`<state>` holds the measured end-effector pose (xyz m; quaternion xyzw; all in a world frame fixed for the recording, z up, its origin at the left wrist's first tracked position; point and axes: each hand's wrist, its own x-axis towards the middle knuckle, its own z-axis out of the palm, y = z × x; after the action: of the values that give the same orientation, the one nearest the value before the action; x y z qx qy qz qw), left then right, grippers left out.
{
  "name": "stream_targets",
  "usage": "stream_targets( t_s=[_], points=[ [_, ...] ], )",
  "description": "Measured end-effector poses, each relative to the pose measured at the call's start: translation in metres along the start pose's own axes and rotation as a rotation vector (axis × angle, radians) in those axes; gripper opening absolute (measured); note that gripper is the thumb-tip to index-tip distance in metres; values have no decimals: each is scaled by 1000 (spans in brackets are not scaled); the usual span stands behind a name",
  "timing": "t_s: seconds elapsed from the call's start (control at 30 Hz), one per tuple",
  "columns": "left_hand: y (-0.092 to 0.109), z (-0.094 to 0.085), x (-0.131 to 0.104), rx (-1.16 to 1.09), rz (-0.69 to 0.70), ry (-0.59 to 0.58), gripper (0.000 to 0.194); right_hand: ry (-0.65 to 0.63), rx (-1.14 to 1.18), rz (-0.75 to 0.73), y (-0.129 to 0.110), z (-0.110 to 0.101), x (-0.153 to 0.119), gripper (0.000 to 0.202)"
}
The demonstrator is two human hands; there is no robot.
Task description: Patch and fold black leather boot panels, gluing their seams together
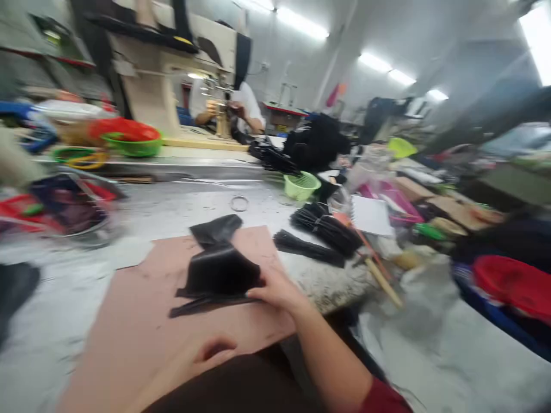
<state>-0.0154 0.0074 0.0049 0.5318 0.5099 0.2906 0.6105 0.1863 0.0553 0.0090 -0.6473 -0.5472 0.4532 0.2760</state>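
- Black leather piece [219, 269] lies folded on the pink board [142, 321], near me.
- My right hand [278, 289] pinches its right edge.
- My left hand [202, 355] rests curled at the board's near edge, holding nothing.

Bright ceiling tubes [301, 23]; heavy motion blur, edges smeared.

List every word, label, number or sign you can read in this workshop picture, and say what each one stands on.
None can be read: the picture is blurred by motion.
The white notepad shows no legible writing.
The black leather piece under the right hand carries no visible marking.
The sewing machine shows no readable brand.
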Motion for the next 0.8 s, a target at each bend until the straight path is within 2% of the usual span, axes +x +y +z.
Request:
stream_targets(
  t_s=[0.1,0.17,0.27,0.33,0.4,0.5,0.57,0.63,0.7,0.8],
  points=[
    [-5,-13,12,287,298,-52,19,213,-111,135,18,-43,-1,29],
    [0,-21,23,484,583,-83,16,420,-192,270,37,-77,-11,23],
    [18,-24,33,768,1069,-20,18,718,-300,543,69,-127,-32,21],
    [30,-18,34,954,1304,49,32,849,-326,679,88,-154,-42,27],
    [37,-10,34,1101,1385,64,40,916,-328,756,102,-171,-48,29],
    [33,-3,33,1208,1343,60,41,940,-292,760,106,-185,-50,26],
    [26,-3,34,1254,1318,68,38,928,-240,696,99,-183,-49,19],
    [19,-4,35,1296,1308,80,35,892,-165,574,86,-168,-46,13],
    [12,-4,36,1342,1293,63,31,823,-80,405,70,-135,-42,14],
    [2,-2,39,1403,1239,-4,27,640,22,173,44,-63,-39,14]
  ],
)
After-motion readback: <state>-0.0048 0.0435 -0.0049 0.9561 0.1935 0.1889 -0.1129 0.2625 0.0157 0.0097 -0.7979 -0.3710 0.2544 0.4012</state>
